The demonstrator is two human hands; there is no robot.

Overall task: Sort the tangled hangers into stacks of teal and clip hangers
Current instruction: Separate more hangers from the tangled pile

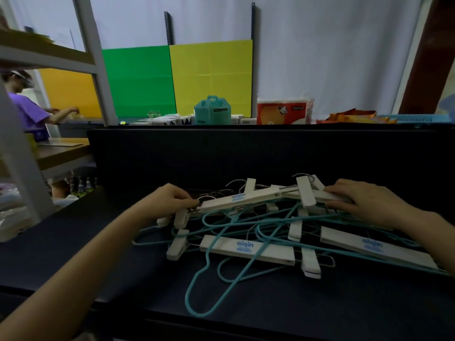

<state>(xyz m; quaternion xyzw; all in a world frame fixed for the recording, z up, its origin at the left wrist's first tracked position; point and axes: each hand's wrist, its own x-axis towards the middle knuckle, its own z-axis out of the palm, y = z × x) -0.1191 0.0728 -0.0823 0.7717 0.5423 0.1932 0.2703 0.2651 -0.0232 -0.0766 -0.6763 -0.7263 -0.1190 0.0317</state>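
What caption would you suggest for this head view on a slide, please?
The left hand and right hand hold a white clip hanger atop tangled teal hangers.

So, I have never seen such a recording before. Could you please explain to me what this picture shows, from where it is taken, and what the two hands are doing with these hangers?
There is no machine here, only a person working with bare hands. The one picture comes from a camera worn on the person's head, looking forward and down, so the arms enter from the bottom.

On the dark table lies a tangled pile: thin teal hangers and white clip hangers with blue print.

The left hand pinches one end of the top clip hanger, near its metal hook. The right hand holds the other end. This hanger lies above the rest of the pile.

Behind the table stand coloured panels and some packages. Another person works far left.
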